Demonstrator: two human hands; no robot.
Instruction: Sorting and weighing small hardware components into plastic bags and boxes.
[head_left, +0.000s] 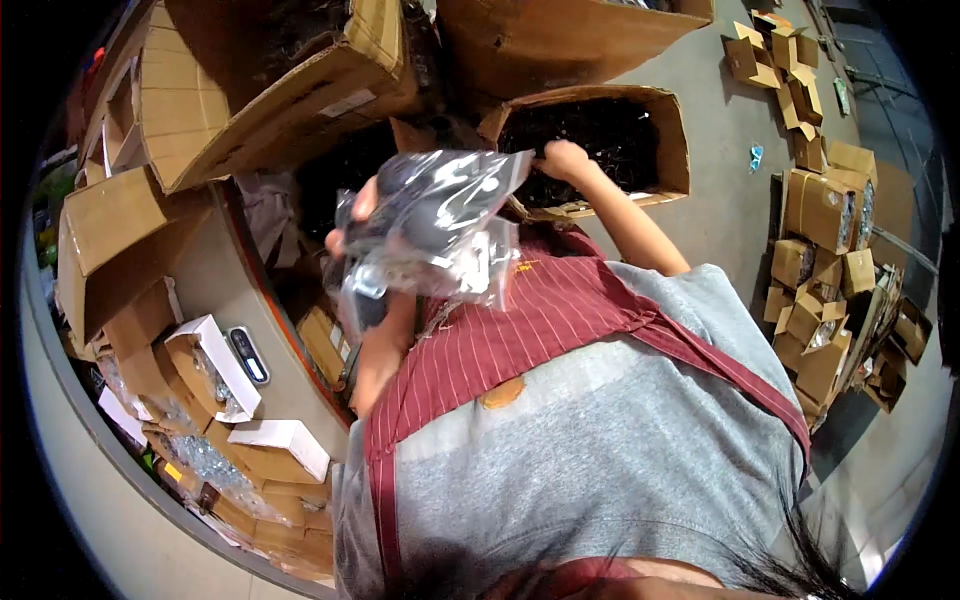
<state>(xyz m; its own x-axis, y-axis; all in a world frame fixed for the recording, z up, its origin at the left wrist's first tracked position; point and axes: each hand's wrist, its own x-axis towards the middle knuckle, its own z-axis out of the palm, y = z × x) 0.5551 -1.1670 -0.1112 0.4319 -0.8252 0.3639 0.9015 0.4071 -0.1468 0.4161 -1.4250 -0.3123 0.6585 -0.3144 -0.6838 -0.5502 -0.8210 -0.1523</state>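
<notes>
My left hand (362,212) is closed around several clear plastic bags (440,215) in front of the apron. Dark rounded items and some pale, shiny small parts show through the film. Glare hides what exactly they are. My right hand (563,160) is closed by the near left corner of an open cardboard box (672,150), close to the upper right tip of the bags. Its fingertips are partly hidden, and whether they pinch the bag or something else cannot be seen. Inside that box lies a heap of black, glossy items (600,135).
Large open cartons (230,130) stand at the far left, another carton (570,45) behind the box. A lower shelf at left carries cut cartons, a white box (215,370) and a heap of clear bags (205,460). Stacked cardboard boxes (815,215) line the floor on the right.
</notes>
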